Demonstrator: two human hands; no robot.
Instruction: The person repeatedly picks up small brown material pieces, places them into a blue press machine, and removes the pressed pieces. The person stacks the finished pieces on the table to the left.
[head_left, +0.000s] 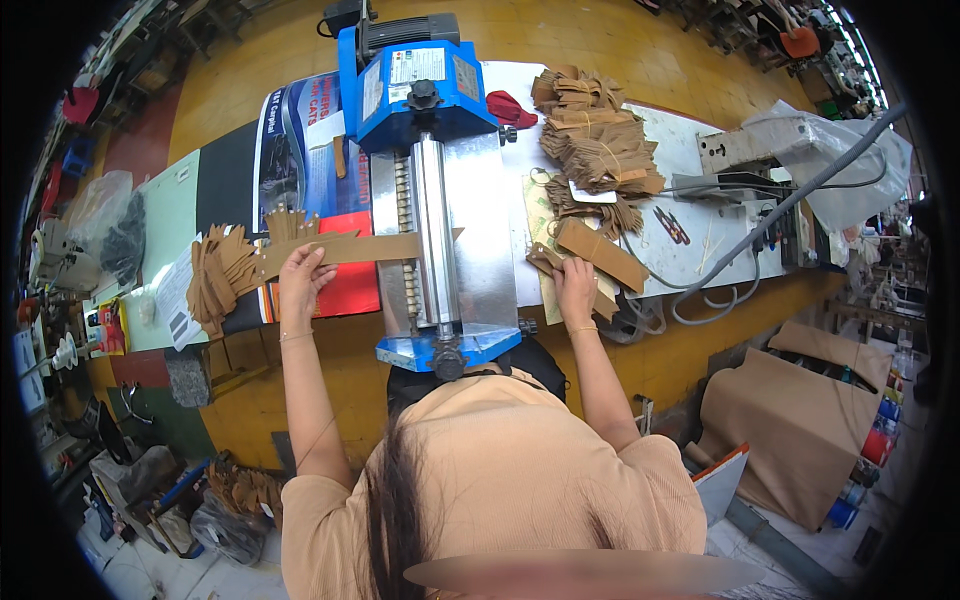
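A long brown leather-like strip (385, 247) runs level into a blue roller machine (415, 95) and passes under its shiny metal roller (433, 225); a pointed tip shows on the right side. My left hand (302, 285) is closed on the strip's left part, thumb and fingertips pinching its lower edge. Right of the machine, my right hand (575, 290) has its fingers curled on a small brown piece (543, 258) at the edge of the table. A wider brown panel (602, 255) lies just beyond those fingers. What is under the right palm is hidden.
Fanned brown strips (218, 275) lie at the table's left edge. Tied bundles of brown pieces (600, 145) are piled right of the machine. A thick grey cable (790, 205) arcs across the right side. Red-handled snips (672, 226) lie near the bundles.
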